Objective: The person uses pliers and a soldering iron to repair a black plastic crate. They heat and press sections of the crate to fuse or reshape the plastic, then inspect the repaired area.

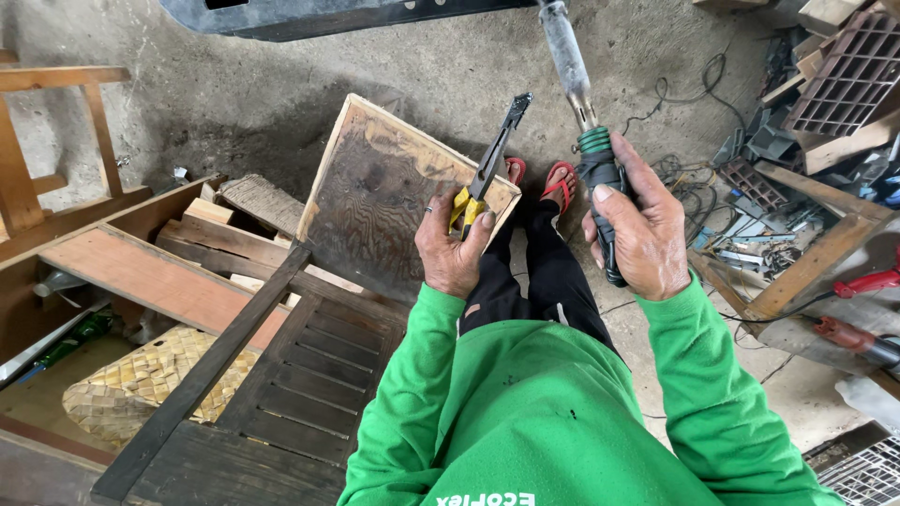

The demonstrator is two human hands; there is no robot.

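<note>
My left hand grips yellow-handled pliers at frame centre, jaws up; right hand closed round a black soldering iron, centre-right, tip toward top. Lower left: wooden box with a woven mat inside, green bottle beside it

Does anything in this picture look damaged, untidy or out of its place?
Yes. The plywood board leaning by the person's feet has worn, peeling edges. On the right, scrap wood, cables and plastic grilles lie in a loose heap on the floor. The left hand holds pliers; the right hand holds a soldering tool.
</note>
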